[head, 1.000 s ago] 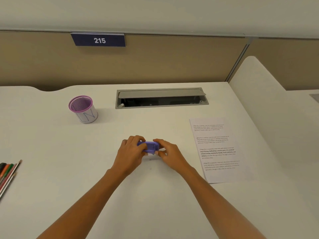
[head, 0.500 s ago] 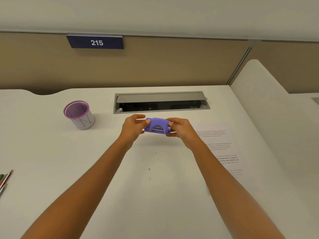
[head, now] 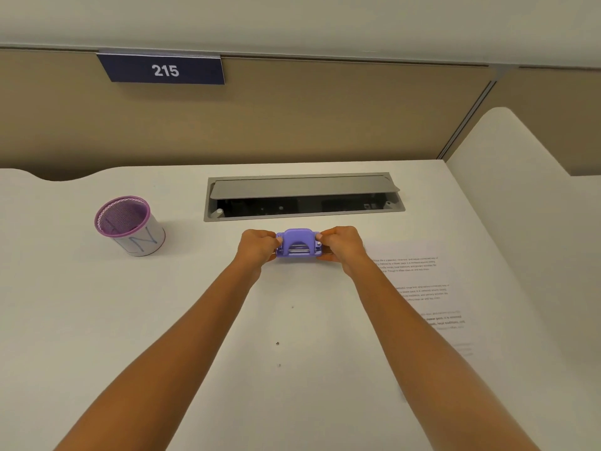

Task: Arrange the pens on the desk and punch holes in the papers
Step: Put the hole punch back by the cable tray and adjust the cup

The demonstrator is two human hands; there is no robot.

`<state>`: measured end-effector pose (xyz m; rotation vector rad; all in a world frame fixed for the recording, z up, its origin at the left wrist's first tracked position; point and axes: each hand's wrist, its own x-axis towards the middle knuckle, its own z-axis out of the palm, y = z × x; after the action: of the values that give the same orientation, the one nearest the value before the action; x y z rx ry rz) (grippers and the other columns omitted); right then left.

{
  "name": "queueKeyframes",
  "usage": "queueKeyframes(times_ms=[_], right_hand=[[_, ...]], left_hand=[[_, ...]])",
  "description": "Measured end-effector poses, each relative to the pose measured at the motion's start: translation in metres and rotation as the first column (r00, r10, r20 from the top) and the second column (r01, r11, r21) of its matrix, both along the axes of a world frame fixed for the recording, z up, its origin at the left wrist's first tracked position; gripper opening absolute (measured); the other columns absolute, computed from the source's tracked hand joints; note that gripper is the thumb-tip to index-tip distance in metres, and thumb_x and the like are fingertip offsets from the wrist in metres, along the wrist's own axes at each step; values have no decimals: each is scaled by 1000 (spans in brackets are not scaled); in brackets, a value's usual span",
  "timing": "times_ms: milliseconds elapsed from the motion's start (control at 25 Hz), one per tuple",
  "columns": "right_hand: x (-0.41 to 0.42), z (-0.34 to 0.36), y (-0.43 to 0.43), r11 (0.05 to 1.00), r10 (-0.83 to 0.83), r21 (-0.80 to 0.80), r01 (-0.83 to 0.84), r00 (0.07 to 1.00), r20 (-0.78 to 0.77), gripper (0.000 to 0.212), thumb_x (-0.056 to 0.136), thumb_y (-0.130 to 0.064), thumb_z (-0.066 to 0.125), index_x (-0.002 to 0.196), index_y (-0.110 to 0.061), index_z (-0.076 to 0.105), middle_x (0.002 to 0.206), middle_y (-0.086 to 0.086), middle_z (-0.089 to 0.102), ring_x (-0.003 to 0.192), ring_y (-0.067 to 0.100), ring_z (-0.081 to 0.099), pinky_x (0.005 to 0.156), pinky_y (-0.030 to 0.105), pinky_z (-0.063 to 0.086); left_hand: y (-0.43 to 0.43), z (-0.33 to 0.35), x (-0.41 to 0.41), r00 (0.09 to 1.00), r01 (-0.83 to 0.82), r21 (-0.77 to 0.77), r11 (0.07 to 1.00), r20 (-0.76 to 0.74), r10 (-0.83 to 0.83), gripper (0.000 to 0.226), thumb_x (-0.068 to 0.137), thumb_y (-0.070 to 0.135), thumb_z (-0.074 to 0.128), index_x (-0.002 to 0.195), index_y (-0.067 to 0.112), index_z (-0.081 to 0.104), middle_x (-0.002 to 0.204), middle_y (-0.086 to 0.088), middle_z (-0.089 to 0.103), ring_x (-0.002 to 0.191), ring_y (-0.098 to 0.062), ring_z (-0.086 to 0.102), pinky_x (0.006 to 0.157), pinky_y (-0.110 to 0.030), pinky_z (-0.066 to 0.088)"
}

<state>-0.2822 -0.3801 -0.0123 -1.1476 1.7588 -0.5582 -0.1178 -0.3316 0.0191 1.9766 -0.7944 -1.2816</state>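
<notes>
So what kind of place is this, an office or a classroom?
Most likely an office or study cubicle: a white desk backed by a beige partition, a sign reading 215, and a cable hatch set into the desktop.

Arms stretched forward; left hand (head: 257, 247) and right hand (head: 342, 246) grip opposite ends of the hole punch (head: 297, 243)

Counted at the white desk (head: 97, 320): one purple hole punch (head: 297, 244), one printed sheet of paper (head: 419, 278) toward the right edge, one mesh pen cup (head: 130, 226) toward the back left corner, and three small dark specks (head: 277, 343) near the middle. Two hands in all, one left hand (head: 258, 247) and one right hand (head: 341, 247). Also one grey cable hatch (head: 302, 187) along the back edge and one sign (head: 164, 70) numbered 215 beyond it.
</notes>
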Motion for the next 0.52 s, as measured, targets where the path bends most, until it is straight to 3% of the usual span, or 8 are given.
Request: queueKeyframes(times_ms=[80, 280, 520], right_hand=[[3, -6, -7, 1000, 12, -28, -14, 997, -73, 25, 90, -32, 65, 96, -8, 63, 92, 8, 64, 87, 24, 65, 80, 30, 53], [9, -12, -22, 999, -25, -35, 19, 984, -177, 24, 89, -32, 66, 84, -10, 57, 83, 6, 60, 72, 17, 55, 57, 19, 41], [12, -17, -44, 1000, -31, -10, 30, 956, -292, 27, 89, -33, 66, 83, -9, 55, 82, 6, 58, 72, 17, 55, 68, 24, 43]], left_hand=[[-7, -6, 1, 1000, 10, -1, 1000, 17, -10, 34, 91, 18, 60, 121, 2, 59, 119, -18, 61, 95, -23, 57, 81, -29, 48], [-21, -18, 2, 999, 4, -7, 1000, 53, -4, 35, 91, 17, 60, 125, 6, 59, 123, -15, 60, 104, -24, 57, 93, -35, 50], [-33, -32, 0, 993, 61, 15, 998, 96, -62, 31, 92, 16, 58, 122, 6, 60, 116, -15, 61, 95, -22, 55, 91, -35, 50]])
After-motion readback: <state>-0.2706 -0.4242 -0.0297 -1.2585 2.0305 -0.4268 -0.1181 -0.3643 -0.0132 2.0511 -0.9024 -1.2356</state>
